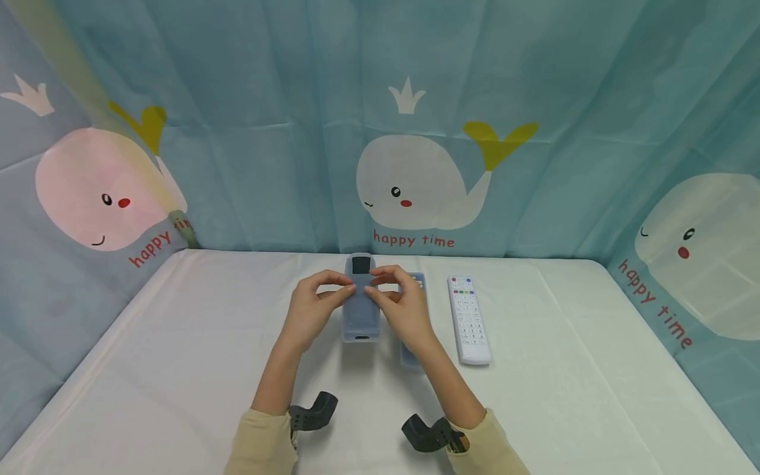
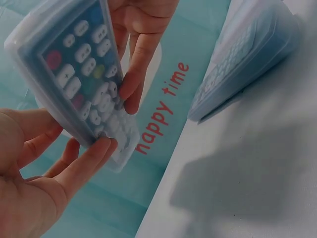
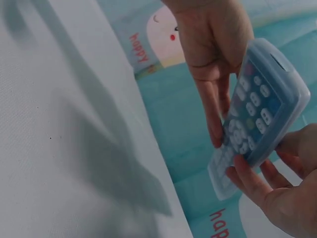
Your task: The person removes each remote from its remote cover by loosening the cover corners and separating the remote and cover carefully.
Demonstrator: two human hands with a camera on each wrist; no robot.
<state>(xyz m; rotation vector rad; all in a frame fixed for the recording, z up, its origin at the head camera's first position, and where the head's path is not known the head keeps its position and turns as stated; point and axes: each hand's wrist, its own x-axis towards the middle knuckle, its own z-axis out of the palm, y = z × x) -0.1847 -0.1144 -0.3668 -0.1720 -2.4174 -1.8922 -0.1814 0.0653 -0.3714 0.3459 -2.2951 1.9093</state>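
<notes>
Both hands hold up a remote control in a translucent bluish silicone cover point(image 1: 361, 313), above the table's far part. Its back, with a dark patch at the top, faces the head camera; the wrist views show its button side. My left hand point(image 1: 311, 307) pinches the left edge between thumb and fingers. On the opposite edge, my right hand point(image 1: 408, 310) pinches it the same way. A second covered remote point(image 1: 410, 357) lies on the table, partly hidden under the right hand and forearm; the left wrist view shows its side. The buttons of the held remote point(image 3: 252, 104) look blurred through the cover.
Right of the covered remote lies a white remote point(image 1: 470, 323), buttons up. A white cloth covers the table point(image 1: 570, 382). Behind it hangs a blue-green curtain point(image 1: 267, 185) with whale prints, meeting the table's back edge. A dark wrist camera mount sits on each forearm.
</notes>
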